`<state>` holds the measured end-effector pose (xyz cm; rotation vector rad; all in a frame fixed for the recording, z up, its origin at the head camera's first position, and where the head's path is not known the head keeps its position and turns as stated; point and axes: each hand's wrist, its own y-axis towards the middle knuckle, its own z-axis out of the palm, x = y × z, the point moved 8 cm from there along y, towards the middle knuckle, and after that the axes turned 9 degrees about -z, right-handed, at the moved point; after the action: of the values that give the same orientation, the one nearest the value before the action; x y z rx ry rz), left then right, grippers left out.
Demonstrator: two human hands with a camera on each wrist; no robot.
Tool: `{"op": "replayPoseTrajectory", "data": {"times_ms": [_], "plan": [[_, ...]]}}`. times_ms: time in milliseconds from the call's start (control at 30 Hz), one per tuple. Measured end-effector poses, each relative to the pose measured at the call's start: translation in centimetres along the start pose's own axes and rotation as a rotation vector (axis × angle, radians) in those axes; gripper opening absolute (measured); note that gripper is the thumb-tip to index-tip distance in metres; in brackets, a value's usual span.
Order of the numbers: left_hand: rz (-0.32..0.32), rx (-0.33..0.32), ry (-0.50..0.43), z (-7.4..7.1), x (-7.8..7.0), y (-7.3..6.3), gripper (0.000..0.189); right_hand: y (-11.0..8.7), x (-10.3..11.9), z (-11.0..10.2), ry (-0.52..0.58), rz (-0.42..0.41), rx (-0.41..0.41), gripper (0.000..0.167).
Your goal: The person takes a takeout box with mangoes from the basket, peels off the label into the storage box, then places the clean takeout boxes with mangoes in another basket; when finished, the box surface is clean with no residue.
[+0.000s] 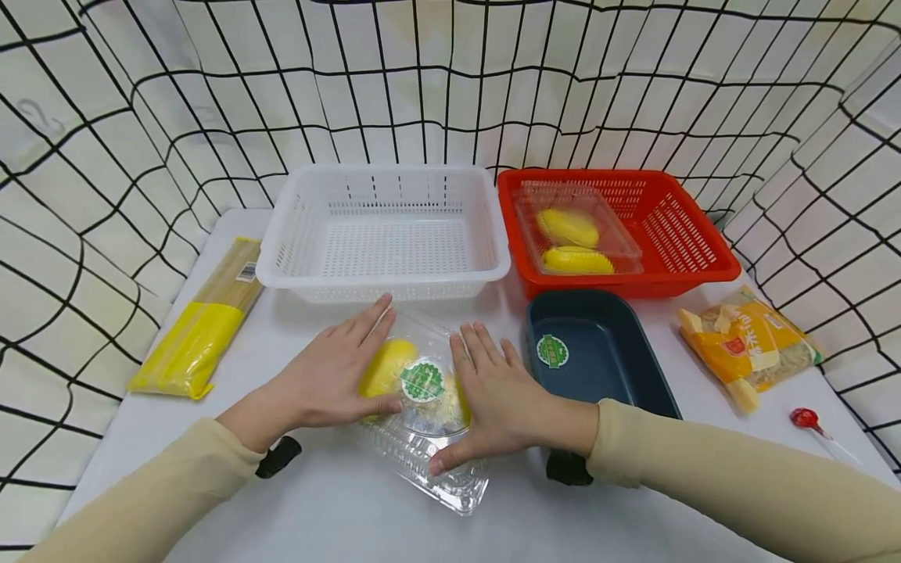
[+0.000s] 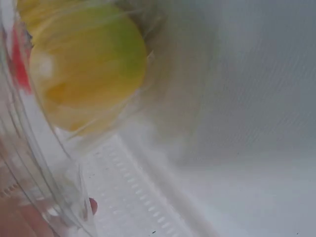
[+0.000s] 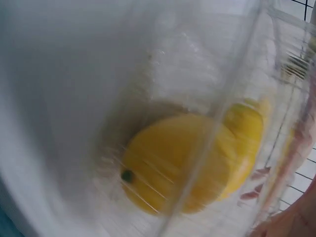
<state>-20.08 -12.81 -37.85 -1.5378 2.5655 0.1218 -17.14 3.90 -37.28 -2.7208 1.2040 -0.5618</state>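
Observation:
A clear plastic clamshell box (image 1: 450, 477) with a round green-and-white sticker (image 1: 422, 380) lies at a slant on the table between the hands. Yellow fruit-shaped pieces (image 1: 391, 361) show through its lid. The left hand (image 1: 331, 371) rests on the box's left side, fingers extended toward the far edge and thumb near the sticker. On the opposite side, the right hand (image 1: 500, 403) lies with straight fingers along the lid, its thumb pointing to the near edge. Both wrist views are blurred; through the clear plastic they show a rounded yellow piece (image 2: 89, 69) and another yellow piece (image 3: 173, 163).
Behind the box stand a white basket (image 1: 383, 285) and a red basket (image 1: 683, 266) holding a clear box of yellow pieces (image 1: 570, 227). A dark blue tray (image 1: 598, 336), an orange snack bag (image 1: 753, 344) and a red lollipop (image 1: 805, 418) are rightward. A yellow noodle pack (image 1: 200, 328) lies left.

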Motion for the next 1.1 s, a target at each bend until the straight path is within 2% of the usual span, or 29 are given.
{"op": "replayPoseTrajectory", "data": {"times_ms": [133, 367, 633, 767, 867, 933, 1100], "plan": [[-0.022, -0.023, 0.041, 0.1, -0.1, -0.2, 0.115, -0.1, 0.0, 0.2, 0.000, -0.017, -0.034, 0.144], [-0.103, -0.039, 0.090, 0.0, -0.6, -0.8, 0.116, -0.4, -0.6, 0.1, 0.013, 0.006, -0.070, 0.141], [-0.296, -0.035, 0.042, -0.3, -1.1, -2.1, 0.121, -0.4, -0.9, -0.2, -0.006, -0.032, -0.039, 0.143], [-0.370, -0.043, 0.035, -0.4, -1.5, -2.6, 0.122, 0.2, -1.2, -0.5, -0.008, -0.087, -0.007, 0.143], [-0.378, -0.029, 0.042, -0.5, -1.6, -2.8, 0.124, 0.6, -1.5, -0.8, 0.006, -0.122, 0.030, 0.143], [-0.361, -0.003, 0.034, -0.7, -1.6, -2.9, 0.126, 0.8, -1.7, -0.9, 0.019, -0.136, 0.055, 0.142], [-0.268, 0.084, -0.011, -0.9, -1.2, -2.9, 0.131, 1.3, -2.5, -1.2, 0.041, -0.165, 0.095, 0.141]]}}
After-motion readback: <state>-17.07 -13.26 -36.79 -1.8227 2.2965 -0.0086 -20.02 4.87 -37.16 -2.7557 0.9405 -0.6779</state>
